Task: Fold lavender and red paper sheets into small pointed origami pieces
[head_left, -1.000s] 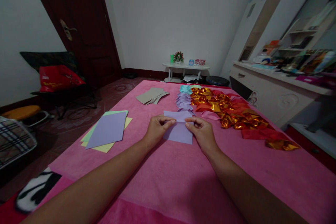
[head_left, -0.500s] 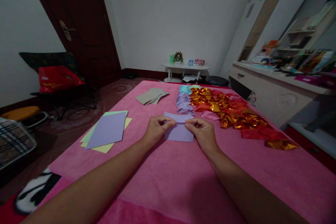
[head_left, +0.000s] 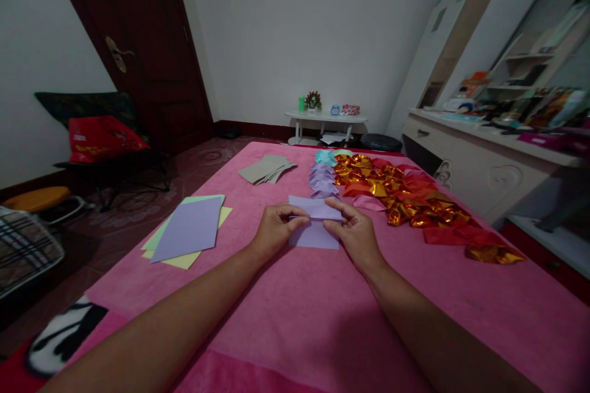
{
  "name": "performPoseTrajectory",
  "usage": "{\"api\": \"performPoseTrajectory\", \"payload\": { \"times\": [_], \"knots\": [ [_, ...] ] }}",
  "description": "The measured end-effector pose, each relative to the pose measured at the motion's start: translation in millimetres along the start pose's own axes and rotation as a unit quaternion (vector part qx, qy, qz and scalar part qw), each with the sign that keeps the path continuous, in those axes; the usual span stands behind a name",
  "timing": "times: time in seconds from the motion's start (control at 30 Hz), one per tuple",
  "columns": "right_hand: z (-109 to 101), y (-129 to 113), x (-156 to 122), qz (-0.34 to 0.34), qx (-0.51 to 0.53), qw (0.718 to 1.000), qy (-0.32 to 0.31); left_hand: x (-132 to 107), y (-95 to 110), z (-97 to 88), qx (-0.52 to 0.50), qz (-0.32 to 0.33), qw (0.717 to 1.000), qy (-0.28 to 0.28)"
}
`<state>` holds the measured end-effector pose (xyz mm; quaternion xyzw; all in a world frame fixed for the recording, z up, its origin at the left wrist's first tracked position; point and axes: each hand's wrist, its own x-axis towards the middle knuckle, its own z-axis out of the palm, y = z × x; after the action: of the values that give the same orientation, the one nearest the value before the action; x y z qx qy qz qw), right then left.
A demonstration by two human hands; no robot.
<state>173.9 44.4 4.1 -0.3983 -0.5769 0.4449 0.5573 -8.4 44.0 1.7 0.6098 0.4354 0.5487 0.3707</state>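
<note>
A sheet of purple paper [head_left: 315, 236] lies in front of me with a raised fold running across its middle. My left hand [head_left: 281, 227] pinches the left end of that fold between thumb and fingers. At the right end, my right hand [head_left: 354, 232] has its thumb on the near side of the fold and its index finger on the far part, with the paper between them. Just beyond the sheet stands a row of folded purple paper pieces [head_left: 322, 179], a light blue one [head_left: 326, 158] at its far end.
On the pink cover [head_left: 276, 319], a stack of purple, green and yellow sheets [head_left: 188, 230] lies left and greyish sheets [head_left: 267, 169] lie farther back. Folded gold and red pieces [head_left: 382, 187] cover the right side, near a pink folded piece [head_left: 369, 202]. A white dresser [head_left: 479, 166] stands right.
My right index finger has lifted from the crease and moved forward onto the far part of the purple paper, parting from the thumb. My left hand keeps its pinch.
</note>
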Motion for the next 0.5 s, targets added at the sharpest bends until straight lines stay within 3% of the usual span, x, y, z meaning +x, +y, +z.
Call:
{"api": "performPoseTrajectory", "payload": {
  "times": [0.2,0.33,0.5],
  "knots": [
    [-1.0,0.9,0.6,0.018,-0.028,0.999,0.005,1.2,5.4,-2.1,0.075,0.117,0.99,0.014],
    [-1.0,1.6,0.3,0.014,-0.028,0.999,0.005,0.8,6.7,-4.2,0.101,0.141,0.984,0.041],
    [-0.7,1.4,0.9,0.02,-0.003,1.0,0.007,0.8,3.0,-5.6,0.054,0.129,0.99,-0.033]
  ]
}}
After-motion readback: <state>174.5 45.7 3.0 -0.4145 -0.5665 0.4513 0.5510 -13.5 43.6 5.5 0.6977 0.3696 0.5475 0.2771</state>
